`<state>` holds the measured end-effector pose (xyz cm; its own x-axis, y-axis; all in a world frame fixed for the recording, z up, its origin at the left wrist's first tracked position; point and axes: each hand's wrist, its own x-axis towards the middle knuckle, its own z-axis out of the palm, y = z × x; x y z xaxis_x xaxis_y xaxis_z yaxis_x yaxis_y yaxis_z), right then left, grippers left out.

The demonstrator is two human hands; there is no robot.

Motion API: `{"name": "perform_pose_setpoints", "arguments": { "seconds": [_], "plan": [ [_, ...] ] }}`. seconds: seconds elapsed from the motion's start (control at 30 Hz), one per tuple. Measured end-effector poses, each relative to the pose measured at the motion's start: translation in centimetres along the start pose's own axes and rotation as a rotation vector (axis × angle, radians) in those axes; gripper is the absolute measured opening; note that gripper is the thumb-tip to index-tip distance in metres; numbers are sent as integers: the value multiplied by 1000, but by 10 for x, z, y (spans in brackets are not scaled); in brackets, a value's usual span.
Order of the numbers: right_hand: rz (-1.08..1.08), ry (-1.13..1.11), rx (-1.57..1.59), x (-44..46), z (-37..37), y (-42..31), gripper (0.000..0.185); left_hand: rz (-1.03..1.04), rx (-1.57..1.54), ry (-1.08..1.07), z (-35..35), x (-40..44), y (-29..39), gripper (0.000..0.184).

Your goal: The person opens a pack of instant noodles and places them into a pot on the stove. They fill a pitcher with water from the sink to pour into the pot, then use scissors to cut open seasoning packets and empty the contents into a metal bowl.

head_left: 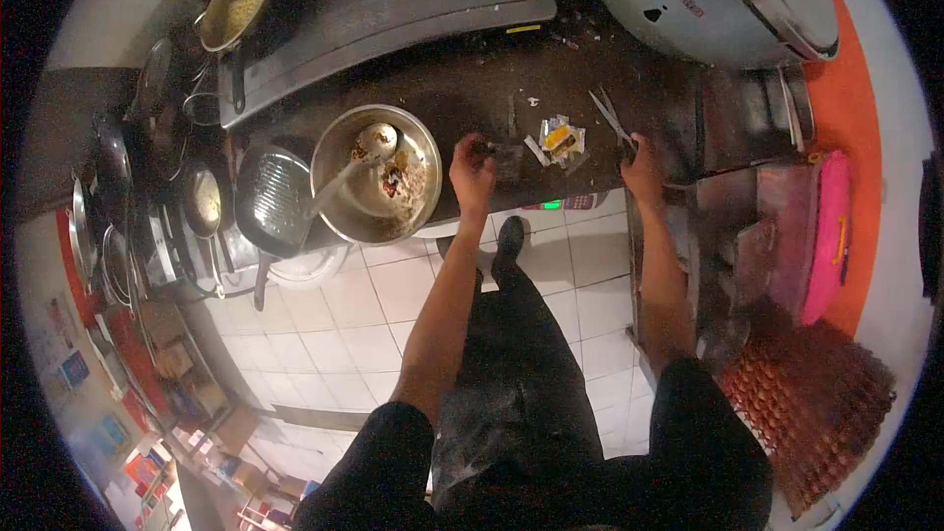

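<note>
My right hand (644,174) is closed on a pair of scissors (610,116), whose blades point away from me over the dark counter. The fingers of my left hand (473,175) are curled around what looks like a small clear plastic packet (507,163); its contents are too dark to make out. Between my hands lies a little pile of sachets (562,141), some silvery and one yellow. Left of my left hand stands a steel bowl (429,152) with brownish and reddish seasonings inside. A ladle (341,186) rests in the bowl.
A black grill pan (273,199) sits left of the bowl. Beyond it are a pan with yellowish food (239,8) and a stove (393,15). A large grey-green pot (678,0) stands at the back right. Scraps litter the dark counter (452,79).
</note>
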<state>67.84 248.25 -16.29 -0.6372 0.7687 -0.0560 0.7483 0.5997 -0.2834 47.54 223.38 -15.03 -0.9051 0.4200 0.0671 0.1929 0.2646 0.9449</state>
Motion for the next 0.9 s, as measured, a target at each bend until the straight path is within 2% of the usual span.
{"name": "perform_pose_setpoints", "arguments": {
  "seconds": [0.03, 0.17, 0.23, 0.27, 0.33, 0.37, 0.43, 0.47, 0.53, 0.57, 0.6, 0.63, 0.7, 0.77, 0.8, 0.83, 0.9],
  "plan": [
    [-56, -1, -53, -5, 3, 5, 63, -273, -488, 1, 5, -6, -4, 41],
    [-2, -120, -3, 9, -7, 11, 64, -329, -538, -31, 16, -23, -3, 43],
    [3, -248, 57, 15, -22, 8, 57, -351, -583, -61, 26, -24, 8, 45],
    [8, -244, 48, 16, -27, 5, 57, -353, -592, -66, 33, -26, 15, 45],
    [142, -320, 252, 21, -32, 4, 54, 277, 342, -149, 47, -27, 40, 55],
    [145, -314, 242, 19, -37, 2, 54, 278, 329, -150, 56, -31, 51, 55],
    [305, -282, 617, 8, -49, -8, 48, 220, 588, -487, 76, -43, 62, 63],
    [300, -277, 604, 2, -49, -12, 48, 308, 682, -421, 87, -48, 56, 66],
    [225, -154, 916, -16, -49, -15, 49, 253, 696, -397, 102, -46, 43, 64],
    [228, -150, 900, -25, -53, -16, 49, 198, 725, -383, 107, -45, 37, 61],
    [294, -95, 1016, -33, -64, -28, 46, 241, 685, -383, 111, -41, 33, 54],
    [365, -40, 1136, -40, -71, -32, 43, 240, 679, -388, 117, -44, 20, 54],
    [325, -20, 1025, -49, -65, -23, 44, 477, 717, -322, 115, -41, 9, 46],
    [312, -129, 1120, -60, -67, -20, 44, 470, 682, -361, 106, -38, 18, 44],
    [311, -128, 1122, -58, -69, -24, 44, 384, 692, -337, 98, -34, 36, 45],
    [344, -89, 1021, -58, -69, -32, 43, 292, 702, -313, 94, -34, 42, 45],
    [367, -96, 922, -57, -59, -40, 41, 252, 716, -282, 92, -30, 32, 44]
  ]
}}
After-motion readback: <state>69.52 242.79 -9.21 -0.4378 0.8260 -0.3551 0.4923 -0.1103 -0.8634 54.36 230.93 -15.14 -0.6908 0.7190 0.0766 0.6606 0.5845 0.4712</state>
